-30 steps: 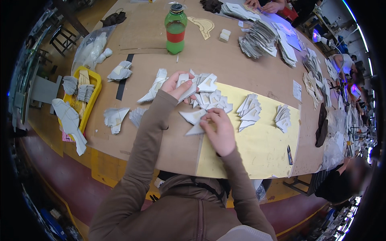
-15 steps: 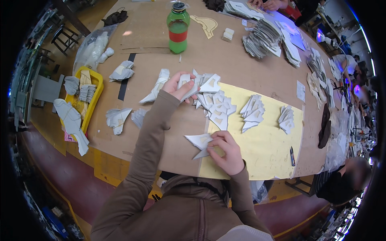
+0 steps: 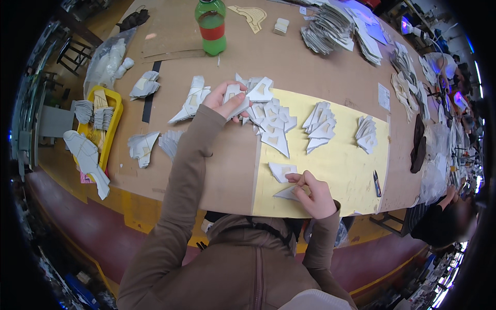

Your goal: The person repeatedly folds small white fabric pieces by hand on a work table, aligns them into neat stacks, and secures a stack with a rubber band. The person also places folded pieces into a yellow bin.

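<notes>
Brown-sleeved arms reaching in from the near side over a wide brown table (image 3: pixel 222 175), with a yellow sheet (image 3: pixel 341 181) spread across its near right part.

Left hand (image 3: pixel 225 101) raised over the middle, thumb pressed down and fingers wrapped beneath, pinching a small stack of white pieces (image 3: pixel 234 91). Right hand (image 3: pixel 312 194) low over the near edge of the yellow sheet, thumb and fingers curled in. Just at its fingertips, a white piece with a cutout (image 3: pixel 280 171); under the thumb side, a pointed white piece (image 3: pixel 284 193). Impossible to tell whether pinched or merely touched.

Just right of the left hand, a spread pile (image 3: pixel 274 121) of similar pieces, overlapping the yellow sheet's far left corner. Farther right on the sheet, a second pile (image 3: pixel 319 126) and a smaller third pile (image 3: pixel 366 134). Nearer the right edge, small dark snips (image 3: pixel 376 183).

Left of the left hand, a banded white bundle (image 3: pixel 191 101); farther left, a yellow basket (image 3: pixel 118 116) containing more stacked pieces.

At the far side, a green bottle (image 3: pixel 211 23) wrapped in a plain-looking red label (image 3: pixel 213 34). Far right, flat on the table, a white paper slip (image 3: pixel 383 96) with print too small to read.
</notes>
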`<state>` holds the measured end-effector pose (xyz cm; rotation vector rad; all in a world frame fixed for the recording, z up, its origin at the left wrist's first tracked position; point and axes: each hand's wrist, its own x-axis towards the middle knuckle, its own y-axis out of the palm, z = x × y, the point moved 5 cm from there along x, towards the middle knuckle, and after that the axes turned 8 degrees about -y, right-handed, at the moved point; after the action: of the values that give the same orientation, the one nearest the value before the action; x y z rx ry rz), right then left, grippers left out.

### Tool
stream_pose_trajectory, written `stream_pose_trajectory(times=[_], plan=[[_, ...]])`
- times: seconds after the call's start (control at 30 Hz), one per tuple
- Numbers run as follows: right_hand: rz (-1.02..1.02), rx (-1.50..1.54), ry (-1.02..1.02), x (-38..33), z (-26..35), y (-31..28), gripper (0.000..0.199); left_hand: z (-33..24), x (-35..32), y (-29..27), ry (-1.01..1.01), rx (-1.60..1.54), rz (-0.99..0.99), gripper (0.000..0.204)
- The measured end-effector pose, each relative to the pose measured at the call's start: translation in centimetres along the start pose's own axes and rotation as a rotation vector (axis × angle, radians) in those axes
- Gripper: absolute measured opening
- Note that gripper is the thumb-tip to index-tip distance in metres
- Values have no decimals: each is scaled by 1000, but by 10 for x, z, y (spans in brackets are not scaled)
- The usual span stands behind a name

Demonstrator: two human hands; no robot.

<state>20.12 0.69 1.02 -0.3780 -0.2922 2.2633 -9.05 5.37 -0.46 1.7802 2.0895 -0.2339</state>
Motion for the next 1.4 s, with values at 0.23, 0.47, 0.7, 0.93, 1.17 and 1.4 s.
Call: stream_pose_trajectory(times=[0.23, 0.47, 0.7, 0.93, 1.17, 1.4], plan=[[-203, 21, -149, -8, 10, -16, 11, 1, 2, -6, -1, -24, 8, 28], [-489, -369, -232, 5, -8, 39, 15, -1, 0, -5, 11, 33, -29, 28], [-474, 93, -92, 2, -6, 16, 9, -4, -12, 15, -55, 140, 54, 25], [-751, 506, 0, -18, -13, 49, 10, -8, -19, 21, -48, 181, 66, 24], [-681, 513, 19, -21, -11, 58, 24, -11, -19, 16, -39, 215, 27, 25], [-535, -160, -51, -14, 2, 65, 33, -13, -21, 12, -24, 202, -11, 25]])
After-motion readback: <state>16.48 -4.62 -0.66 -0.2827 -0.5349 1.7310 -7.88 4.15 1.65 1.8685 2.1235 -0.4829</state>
